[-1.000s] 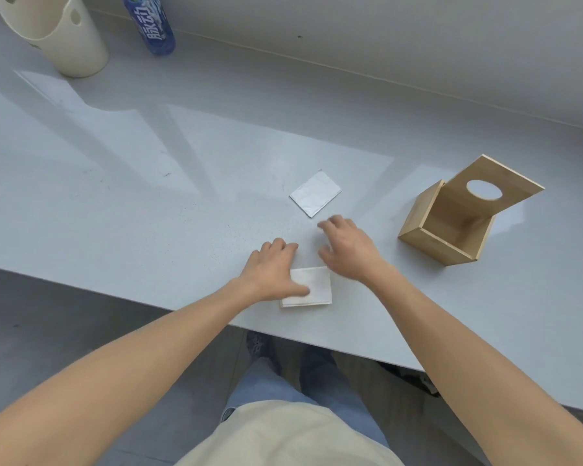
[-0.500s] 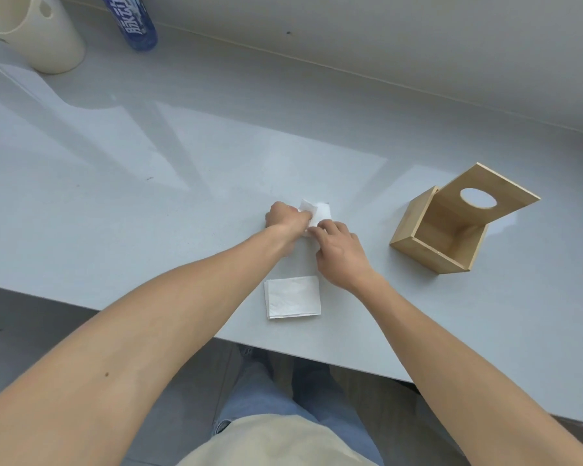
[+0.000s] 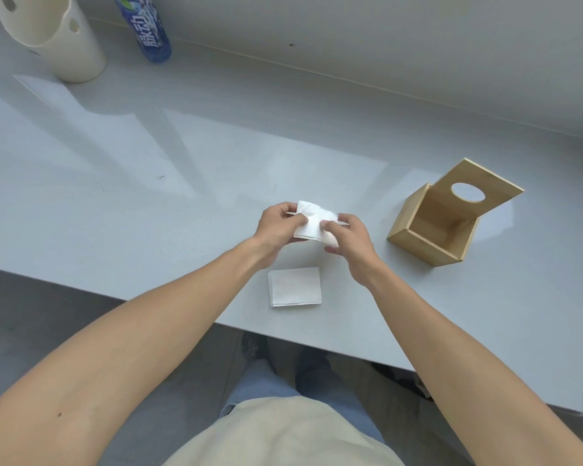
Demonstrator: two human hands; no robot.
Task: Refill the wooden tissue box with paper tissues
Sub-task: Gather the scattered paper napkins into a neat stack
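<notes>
Two bare hands meet above a pale grey, smooth table [image 3: 148, 183], which reflects bright window light and stands against a light wall [image 3: 384, 45]. Under the table edge a dark grey floor [image 3: 31, 314] is visible.

At the far left a cream plastic holder with round holes [image 3: 58, 38] stands beside a blue plastic bottle with white characters [image 3: 152, 31].

At the right the square wooden tissue box [image 3: 431, 227] stands on the table, its lid with a round hole tilted up; I see only bare wood inside.

The left hand [image 3: 280, 227] and the right hand [image 3: 347, 240] both pinch a small white folded tissue [image 3: 312, 220] with thumb and fingers, above the table, left of the box. Another flat white folded tissue [image 3: 295, 286] lies near the front edge, below the hands.
</notes>
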